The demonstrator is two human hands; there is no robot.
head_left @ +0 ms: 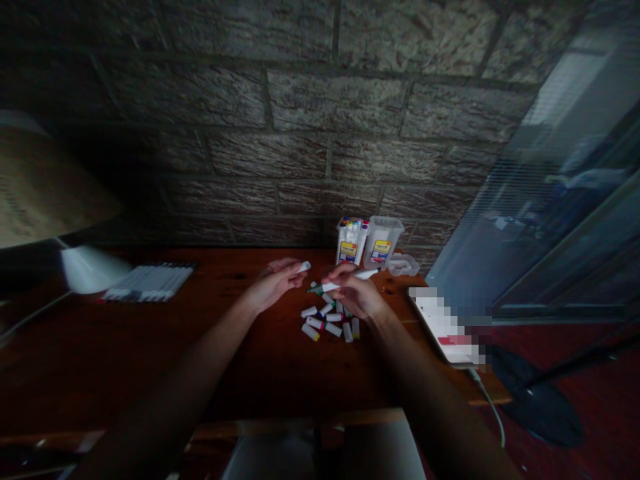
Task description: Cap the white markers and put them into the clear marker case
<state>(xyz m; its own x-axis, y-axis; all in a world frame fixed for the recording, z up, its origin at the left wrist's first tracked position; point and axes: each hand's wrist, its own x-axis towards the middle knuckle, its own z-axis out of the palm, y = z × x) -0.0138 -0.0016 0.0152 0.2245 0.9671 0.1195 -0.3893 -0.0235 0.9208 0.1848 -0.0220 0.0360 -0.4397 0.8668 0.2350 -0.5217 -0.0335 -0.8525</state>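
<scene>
My left hand (283, 280) is closed around a white marker cap (304, 267), its end poking out past the fingertips. In my right hand (354, 290) is a white marker (331, 287), held aslant with its uncapped dark green tip pointing left toward the cap. Cap and tip are apart. On the table just below my hands lie several loose white caps (333, 327) with coloured ends. Behind my right hand stands a clear box of markers (349, 247), filled with upright pens.
A second clear container (384, 243) and its lid (403, 265) sit at the back. A row of markers (150, 283) lies at the left by a lamp (93, 269). A phone or tablet (443, 333), partly blurred out, with a cable (490, 400), rests at the table's right edge.
</scene>
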